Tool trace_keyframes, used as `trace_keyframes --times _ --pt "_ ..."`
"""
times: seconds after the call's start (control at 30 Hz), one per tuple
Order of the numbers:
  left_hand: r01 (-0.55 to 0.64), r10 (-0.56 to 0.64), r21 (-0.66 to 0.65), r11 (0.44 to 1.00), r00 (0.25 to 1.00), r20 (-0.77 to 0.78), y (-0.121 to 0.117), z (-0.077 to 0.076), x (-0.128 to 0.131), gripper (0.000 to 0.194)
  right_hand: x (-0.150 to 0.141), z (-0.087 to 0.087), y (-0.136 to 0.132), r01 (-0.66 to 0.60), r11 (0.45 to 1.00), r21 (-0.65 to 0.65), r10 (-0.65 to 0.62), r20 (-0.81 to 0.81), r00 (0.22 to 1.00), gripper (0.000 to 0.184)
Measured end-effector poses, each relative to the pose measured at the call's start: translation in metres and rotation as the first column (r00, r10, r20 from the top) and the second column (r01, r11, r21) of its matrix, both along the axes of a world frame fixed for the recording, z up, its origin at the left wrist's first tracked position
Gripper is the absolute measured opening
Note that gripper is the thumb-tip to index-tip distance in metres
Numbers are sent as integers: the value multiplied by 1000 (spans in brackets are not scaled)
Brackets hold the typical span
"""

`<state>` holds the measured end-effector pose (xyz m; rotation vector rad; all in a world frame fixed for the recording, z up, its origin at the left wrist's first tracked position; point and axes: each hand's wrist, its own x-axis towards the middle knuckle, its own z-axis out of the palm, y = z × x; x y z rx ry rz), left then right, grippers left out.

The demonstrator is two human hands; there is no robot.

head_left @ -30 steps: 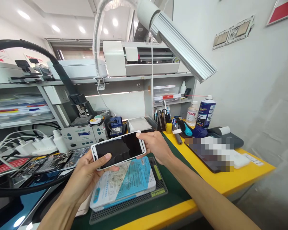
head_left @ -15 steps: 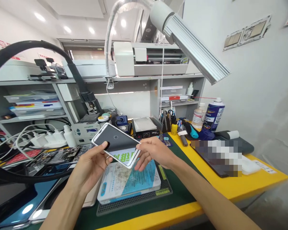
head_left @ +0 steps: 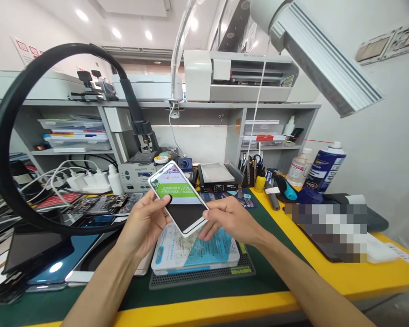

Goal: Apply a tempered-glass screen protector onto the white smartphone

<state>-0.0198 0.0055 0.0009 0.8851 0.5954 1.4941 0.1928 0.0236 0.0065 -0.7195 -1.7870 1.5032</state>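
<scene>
Both my hands hold a white-framed smartphone (head_left: 179, 200) above the bench, tilted with one end up and away. Its dark screen carries a green and white sticker on the upper part. My left hand (head_left: 146, 222) grips its left edge, thumb on the glass. My right hand (head_left: 230, 220) pinches the lower right edge with thumb and fingers. Directly beneath lies a blue and white packet (head_left: 196, 252) on a black perforated mat (head_left: 204, 277).
A large black ring lamp (head_left: 7, 131) arcs at the left. Chargers, circuit boards (head_left: 98, 204) and dark screens (head_left: 37, 254) crowd the left bench. A hot plate (head_left: 218, 175), tool holder, bottles and a spray can (head_left: 325, 165) stand behind. A silver lamp (head_left: 327, 59) hangs overhead.
The phone was turned in my hands from lying sideways to end-up, and its green sticker now sits on the upper part of the screen. My head view shifted left.
</scene>
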Motion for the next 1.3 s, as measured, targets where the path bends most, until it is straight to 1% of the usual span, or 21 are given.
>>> trace_keyframes --times 0.13,0.3,0.53,0.67,0.8,1.03,1.2,1.3 --pt "-8 8 5 1000 1000 -18 -2 1 1 47 0 0 1 11 1000 -11 -11 -8 1000 34" --pt "-12 12 8 1000 998 -64 -5 2 1 51 0 1 0 32 999 -1 -32 23 999 38" --pt "1 2 27 1000 992 -123 -5 -2 1 56 -1 0 1 86 996 -31 -84 69 994 47" --pt "30 -25 31 999 989 -148 -4 -4 1 55 -1 -1 2 120 991 -60 -114 95 989 47" --pt "44 -39 24 999 985 -166 -4 -4 2 54 -2 -1 3 131 988 -81 -118 144 983 45" --pt "65 -67 -20 998 984 -165 -4 -4 6 47 -2 -3 4 144 987 -74 -126 204 971 60" --pt "59 -62 -24 998 988 -141 -4 -3 7 43 1 -1 5 74 992 -104 -56 164 985 81" --pt "42 -46 -27 999 990 -137 -4 -1 6 44 4 3 5 60 993 -97 -49 113 992 78"
